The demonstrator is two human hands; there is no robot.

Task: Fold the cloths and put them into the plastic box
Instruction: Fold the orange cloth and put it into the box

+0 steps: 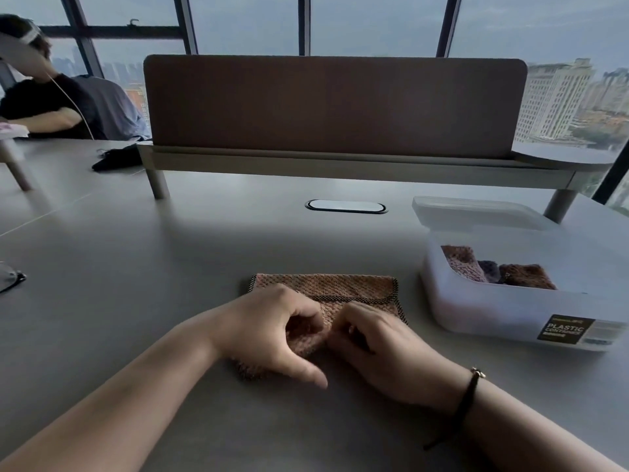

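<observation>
A pink knitted cloth (343, 288) with a dark border lies on the grey table in front of me, its far edge folded over. My left hand (275, 328) sits on the cloth's near left part, fingers curled into the fabric. Close beside it, my right hand (377, 345) pinches the cloth's near middle with bent fingers. The near half of the cloth is mostly hidden under both hands. To the right stands the white plastic box (493, 311), open, with several folded cloths (497, 267) inside.
The box's lid (473, 212) leans behind it. A brown desk divider (333, 103) on a low shelf runs across the back. A cable port (345, 206) sits mid-table. A person (44, 97) sits far left, with a dark item (117, 158) nearby.
</observation>
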